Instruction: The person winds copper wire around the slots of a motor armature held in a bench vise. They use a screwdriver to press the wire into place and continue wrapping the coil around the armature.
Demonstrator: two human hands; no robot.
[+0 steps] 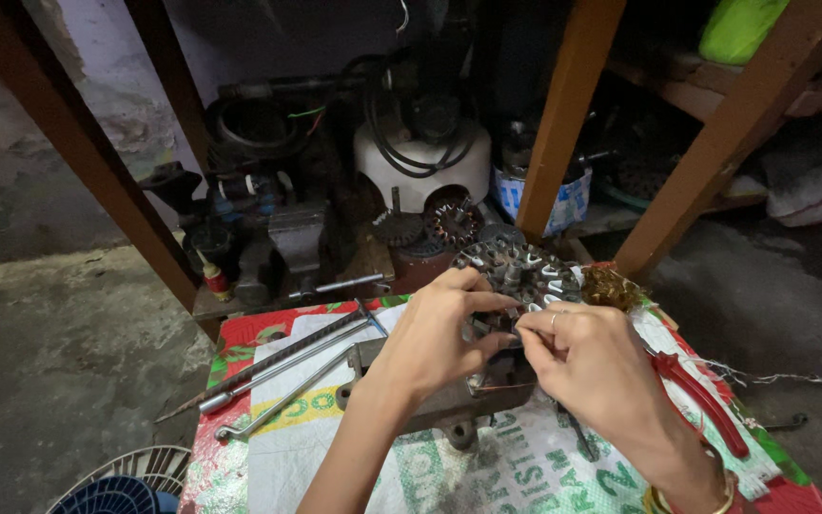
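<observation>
My left hand (435, 333) and my right hand (587, 366) meet over a round metal motor stator core (520, 269) with slotted teeth and white slot liners. The core rests on a small bench vise (449, 405). Left fingers curl against the core's near edge. Right thumb and forefinger pinch something small at that edge; what it is cannot be made out. A tangle of copper wire (609, 286) lies just right of the core.
Red-handled pliers (701, 395) lie right of my right hand. Long metal rods and a spanner (283, 366) lie at left on the printed sack-covered table (487, 471). Motor parts and a white housing (420, 171) crowd the wooden shelf behind. A fan guard (121, 485) sits bottom left.
</observation>
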